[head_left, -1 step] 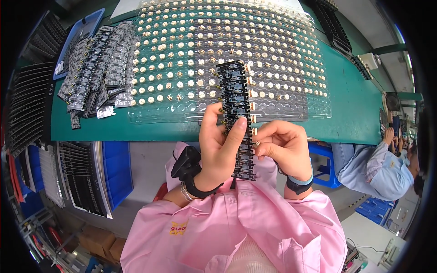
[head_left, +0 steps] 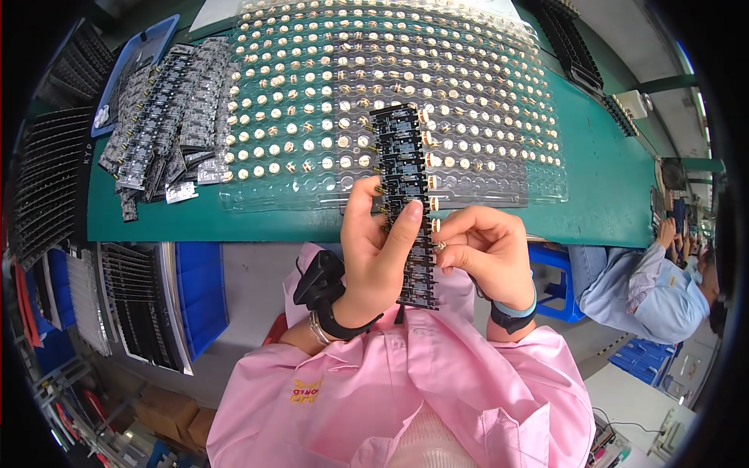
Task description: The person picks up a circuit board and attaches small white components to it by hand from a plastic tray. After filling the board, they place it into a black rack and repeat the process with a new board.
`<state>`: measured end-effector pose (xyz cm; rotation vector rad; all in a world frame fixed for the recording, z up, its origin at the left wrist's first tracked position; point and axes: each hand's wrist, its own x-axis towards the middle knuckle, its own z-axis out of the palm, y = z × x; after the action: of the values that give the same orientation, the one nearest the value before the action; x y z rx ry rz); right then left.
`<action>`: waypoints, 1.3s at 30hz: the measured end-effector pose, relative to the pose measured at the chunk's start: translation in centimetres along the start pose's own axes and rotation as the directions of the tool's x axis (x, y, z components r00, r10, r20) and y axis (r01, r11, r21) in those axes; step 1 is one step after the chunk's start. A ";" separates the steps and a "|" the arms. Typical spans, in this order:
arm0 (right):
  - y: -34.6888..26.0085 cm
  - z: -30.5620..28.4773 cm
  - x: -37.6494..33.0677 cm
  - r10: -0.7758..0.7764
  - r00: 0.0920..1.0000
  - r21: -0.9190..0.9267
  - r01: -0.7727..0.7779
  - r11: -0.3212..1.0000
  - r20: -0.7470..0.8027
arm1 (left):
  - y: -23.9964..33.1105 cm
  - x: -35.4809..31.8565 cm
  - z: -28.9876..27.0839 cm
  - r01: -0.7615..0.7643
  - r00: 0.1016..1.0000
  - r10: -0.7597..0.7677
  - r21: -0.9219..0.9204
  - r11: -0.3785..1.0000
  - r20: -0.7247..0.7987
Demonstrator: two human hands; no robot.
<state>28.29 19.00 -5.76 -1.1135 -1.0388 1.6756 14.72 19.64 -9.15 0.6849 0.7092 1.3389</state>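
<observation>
Fitting, apparently: left fingers (head_left: pixel 403 232) grip the board strip (head_left: pixel 403 168), right fingers (head_left: pixel 462 257) at four o'clock pinch a small part (head_left: pixel 441 246), next needing alignment.

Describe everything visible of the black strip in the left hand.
The narrow black strip looks like a sectioned circuit board with small grey components. Yellowish pins project from its left edge; whitish round parts line its right edge down to the fingertips of the right hand, where contact is unclear. It runs up the view, leaning slightly left, its far end seen against the clear trays. The left hand grips it, thumb across its face.
</observation>
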 end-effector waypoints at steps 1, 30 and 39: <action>0.0 0.0 0.0 0.014 1.000 0.020 -0.014 1.000 -0.016 | 0.0 0.0 0.0 0.002 1.000 -0.002 -0.002 1.000 0.000; 1.5 0.0 0.3 -0.197 0.980 0.078 0.197 0.977 0.000 | 0.2 -0.4 0.3 -0.018 1.000 0.018 -0.019 1.000 -0.004; 1.9 -0.2 0.1 -0.173 0.983 0.099 0.166 0.981 0.067 | 0.6 -0.4 0.2 0.029 1.000 -0.029 -0.051 0.998 0.011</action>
<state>28.11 18.62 -7.64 -0.8822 -1.0612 1.6217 14.48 19.34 -8.52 0.6380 0.6717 1.3213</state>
